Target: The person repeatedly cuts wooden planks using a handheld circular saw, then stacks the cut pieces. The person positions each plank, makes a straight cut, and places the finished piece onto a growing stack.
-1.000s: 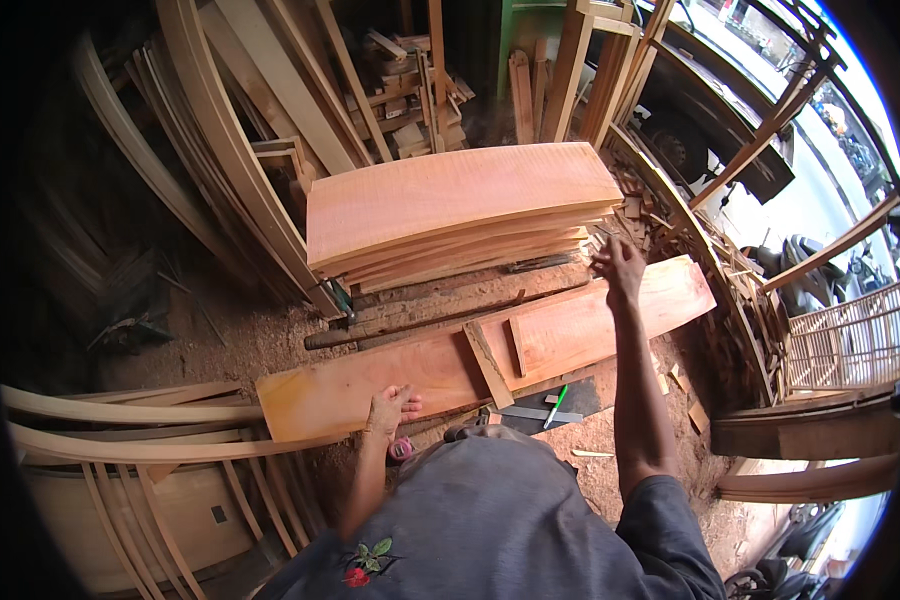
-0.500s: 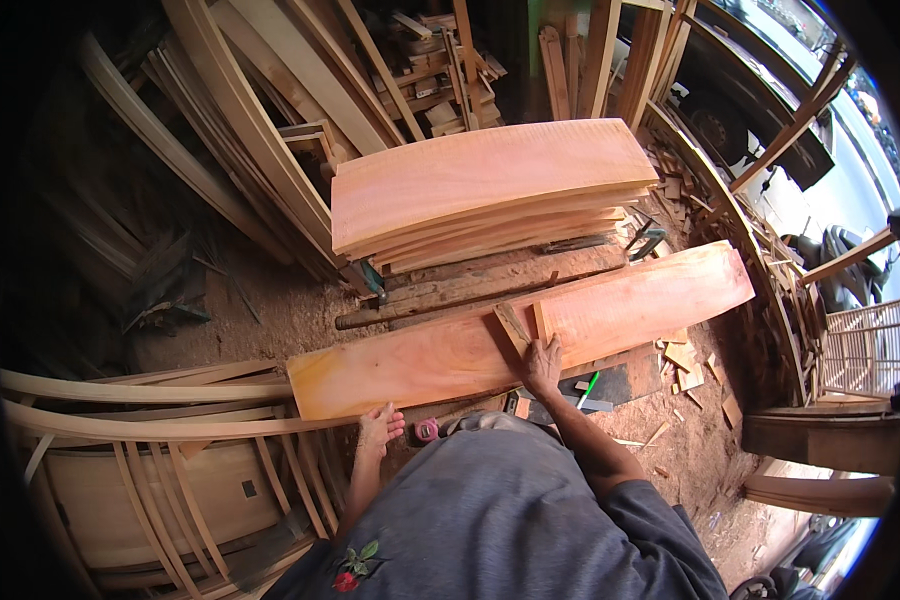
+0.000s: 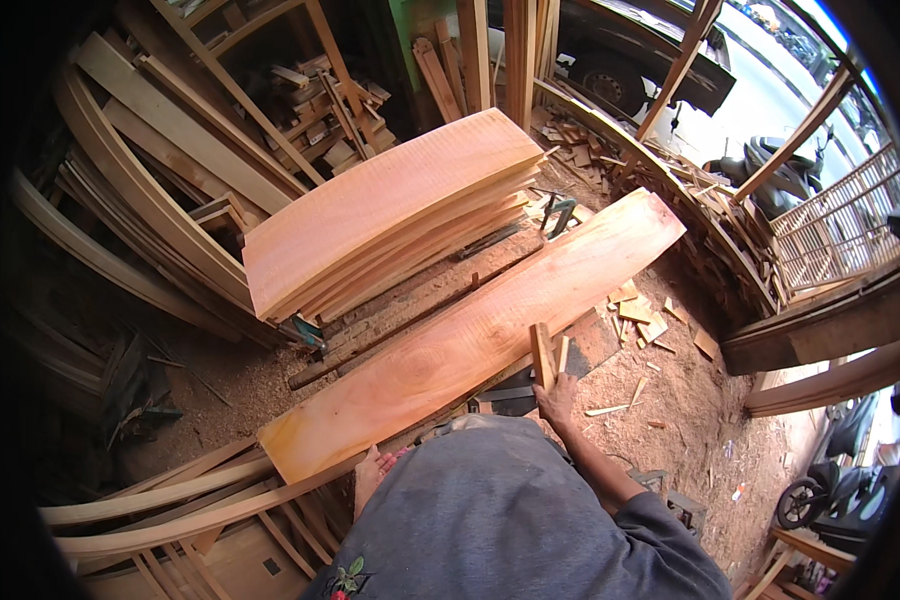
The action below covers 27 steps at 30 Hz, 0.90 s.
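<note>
A long reddish plank (image 3: 410, 365) lies slantwise in front of me. My right hand (image 3: 558, 398) grips two short wood pieces (image 3: 542, 356) at the plank's near edge, right of its middle. At the near left end is my left hand (image 3: 370, 474), partly hidden by my shirt. Its visible fingers look loosely stretched out beside the plank edge, close to a pink tape measure (image 3: 398, 456). Beyond the plank, a stack of wide curved boards (image 3: 400, 200) rests on a rough timber bench (image 3: 420, 294).
Curved wooden rails (image 3: 170, 500) lie at lower left. More long boards (image 3: 190, 130) lean at the far left. Wood offcuts (image 3: 638, 312) and sawdust cover the floor at right. A clamp (image 3: 560, 212) sits by the stack's right end. Motorbikes (image 3: 830, 490) stand farther right.
The view has turned, so the plank and stack appear tilted more steeply. My right hand has drawn the wood pieces from over the plank toward its near edge. My left hand stays by the left end.
</note>
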### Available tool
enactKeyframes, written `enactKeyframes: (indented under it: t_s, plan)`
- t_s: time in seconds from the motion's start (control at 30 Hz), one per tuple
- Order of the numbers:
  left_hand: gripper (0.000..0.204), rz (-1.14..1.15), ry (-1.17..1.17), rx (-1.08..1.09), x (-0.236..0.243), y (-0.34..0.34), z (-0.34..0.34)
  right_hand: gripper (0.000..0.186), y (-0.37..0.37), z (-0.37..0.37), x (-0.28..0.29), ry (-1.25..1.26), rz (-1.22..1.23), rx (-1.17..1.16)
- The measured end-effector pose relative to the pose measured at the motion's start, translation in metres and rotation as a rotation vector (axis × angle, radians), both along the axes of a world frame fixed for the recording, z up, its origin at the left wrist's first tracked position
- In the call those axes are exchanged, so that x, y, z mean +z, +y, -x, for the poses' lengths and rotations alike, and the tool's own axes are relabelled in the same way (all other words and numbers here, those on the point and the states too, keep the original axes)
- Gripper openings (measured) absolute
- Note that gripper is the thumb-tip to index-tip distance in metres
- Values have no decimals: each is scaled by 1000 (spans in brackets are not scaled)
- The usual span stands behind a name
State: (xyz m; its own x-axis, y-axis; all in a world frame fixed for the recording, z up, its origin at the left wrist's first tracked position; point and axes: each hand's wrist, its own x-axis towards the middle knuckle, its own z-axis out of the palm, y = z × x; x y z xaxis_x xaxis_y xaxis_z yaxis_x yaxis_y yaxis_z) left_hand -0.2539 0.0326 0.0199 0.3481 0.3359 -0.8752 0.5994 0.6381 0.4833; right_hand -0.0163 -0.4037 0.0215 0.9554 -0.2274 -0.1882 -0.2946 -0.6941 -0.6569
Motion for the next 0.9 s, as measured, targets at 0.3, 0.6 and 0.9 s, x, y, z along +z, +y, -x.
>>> enactKeyframes:
  t_s: [0.3, 0.6, 0.9]
  plan:
    - [68, 287, -48, 278, -94, 49, -19, 33, -86, -49, -51, 85, -623, -420]
    - [59, 137, -197, 439, -62, 24, -28, 36, -83, -46, -63, 22, -789, -445]
    - [63, 130, -138, 453, -33, 7, -29, 36, -73, 51, -58, 86, -592, -331]
